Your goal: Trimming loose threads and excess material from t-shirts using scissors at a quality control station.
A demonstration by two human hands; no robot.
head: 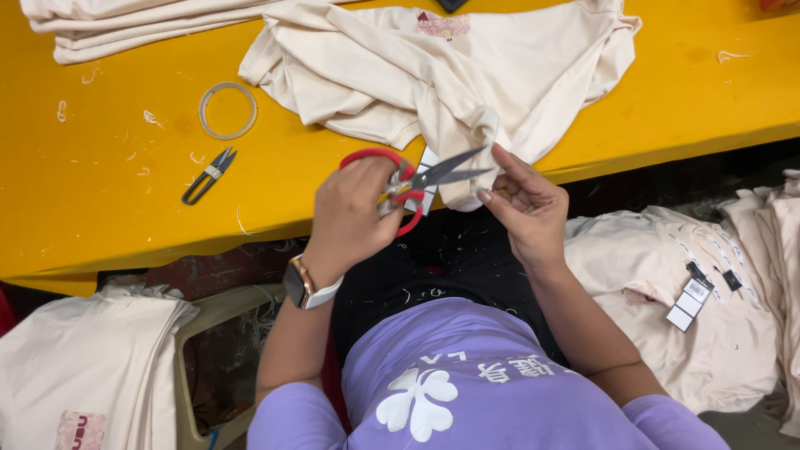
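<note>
The left hand (354, 212) grips the red scissors (412, 185) while the right hand (525, 204) pinches the cream shirt (442, 79), best kept taut.

Cloth, metal and plastic on a painted bench

The scissors (417, 179) have bright, smooth metal blades and glossy red plastic handles. The garment (433, 67) is soft cream cloth, matt, with many folds; the stacks at far left (125, 25), near left (83, 358) and right (667, 258) look of the same cloth. The table (108, 208) has a smooth yellow painted top with a slight shine. The snips (208, 175) are dark, dull metal. The ring (227, 110) looks like thin clear plastic. The tags (690, 304) are matt paper or card. The shirt (467, 392) is matt purple cloth.
</note>
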